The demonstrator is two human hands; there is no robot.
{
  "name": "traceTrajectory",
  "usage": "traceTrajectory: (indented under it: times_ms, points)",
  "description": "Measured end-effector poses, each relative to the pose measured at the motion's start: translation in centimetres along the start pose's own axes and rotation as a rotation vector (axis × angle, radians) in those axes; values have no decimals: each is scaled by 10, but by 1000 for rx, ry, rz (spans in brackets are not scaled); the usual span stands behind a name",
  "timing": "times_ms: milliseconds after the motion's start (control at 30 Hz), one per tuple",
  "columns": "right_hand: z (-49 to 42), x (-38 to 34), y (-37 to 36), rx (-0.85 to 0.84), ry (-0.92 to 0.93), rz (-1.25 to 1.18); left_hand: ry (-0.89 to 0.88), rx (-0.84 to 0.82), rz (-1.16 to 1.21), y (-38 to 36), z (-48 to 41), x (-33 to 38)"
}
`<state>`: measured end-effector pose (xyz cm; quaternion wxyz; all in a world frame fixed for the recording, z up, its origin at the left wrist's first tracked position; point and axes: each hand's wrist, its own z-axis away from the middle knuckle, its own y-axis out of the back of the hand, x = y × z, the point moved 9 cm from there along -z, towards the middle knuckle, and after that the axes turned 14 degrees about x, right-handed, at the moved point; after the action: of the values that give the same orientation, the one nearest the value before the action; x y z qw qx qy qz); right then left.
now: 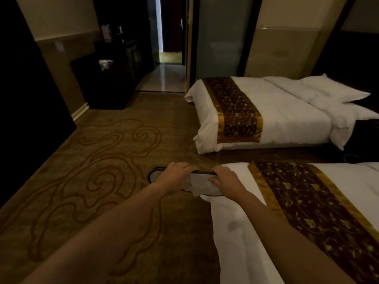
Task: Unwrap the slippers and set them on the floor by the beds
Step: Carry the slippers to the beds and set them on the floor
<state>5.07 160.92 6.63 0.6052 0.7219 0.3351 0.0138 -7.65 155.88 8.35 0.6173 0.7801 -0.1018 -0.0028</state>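
Note:
A pair of slippers with white uppers and dark soles is held between both hands at the foot corner of the near bed. My left hand grips its left end and my right hand grips its right end. A white paper wrap hangs loose around the middle. The slippers' toe end, white with a dark rim, sticks out left of my left hand above the carpet. Whether the slippers rest on the bed's corner or hang free is unclear.
The far bed stands beyond, with white linen, a pillow and a brown-gold runner like the near bed's. A strip of carpet runs between the two beds. A dark desk stands at the left wall. A tiled hallway leads to a door.

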Motion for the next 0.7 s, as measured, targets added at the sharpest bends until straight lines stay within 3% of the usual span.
traceTrajectory:
  times_ms: [300, 700]
  points:
    - [-201, 52, -10, 36, -19, 34, -75, -12, -5, -21, -203, -86]
    - [-423, 192, -72, 52, -337, 33, -326, -112, 126, -124, -484, -163]
